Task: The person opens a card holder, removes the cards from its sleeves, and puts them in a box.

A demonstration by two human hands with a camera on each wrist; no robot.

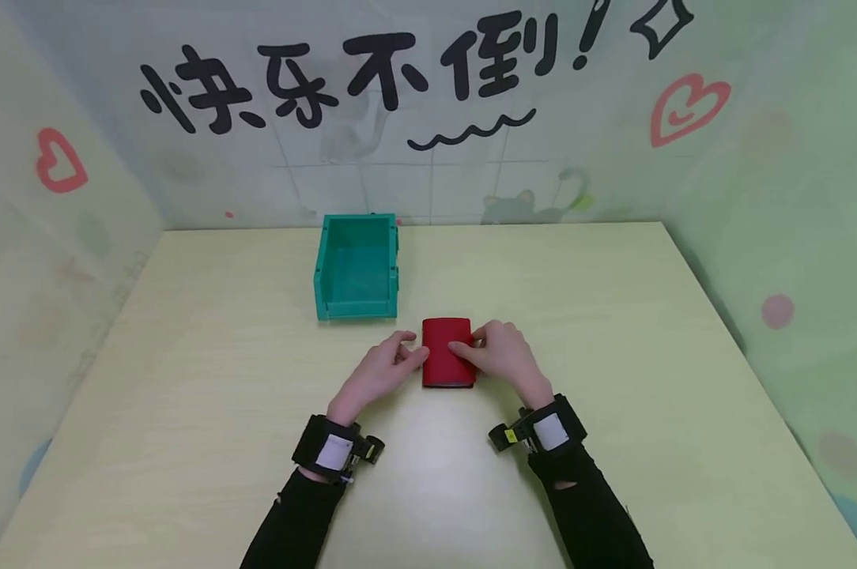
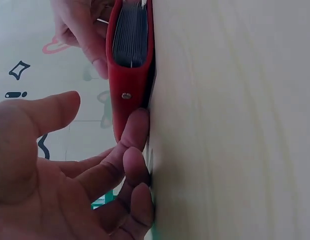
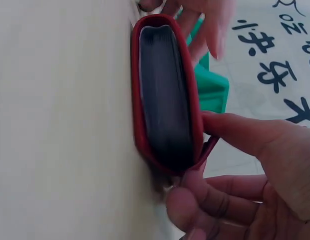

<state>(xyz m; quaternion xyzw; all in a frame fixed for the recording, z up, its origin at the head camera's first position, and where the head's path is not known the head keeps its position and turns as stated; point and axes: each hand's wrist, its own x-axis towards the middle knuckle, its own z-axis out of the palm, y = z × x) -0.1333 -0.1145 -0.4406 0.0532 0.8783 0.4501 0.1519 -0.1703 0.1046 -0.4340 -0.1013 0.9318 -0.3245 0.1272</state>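
Note:
A red card holder (image 1: 446, 353) lies on the table, with a stack of dark card sleeves (image 2: 131, 37) showing at its near end. My right hand (image 1: 503, 356) is at its right side; thumb and fingers pinch the cover's flap (image 3: 209, 147), which stands slightly away from the body. At the opposite side my left hand (image 1: 386, 367) has its fingers loosely bent, fingertips touching the card holder's edge near a small metal snap (image 2: 126, 95). The left thumb (image 2: 62, 110) stands apart from the cover in the left wrist view.
A teal open-topped bin (image 1: 357, 308) stands behind the card holder, slightly left, near the table's back edge. The pale wooden table (image 1: 186, 379) meets printed wall panels (image 1: 428, 182) at the back and sides. Both wrists wear black camera bands.

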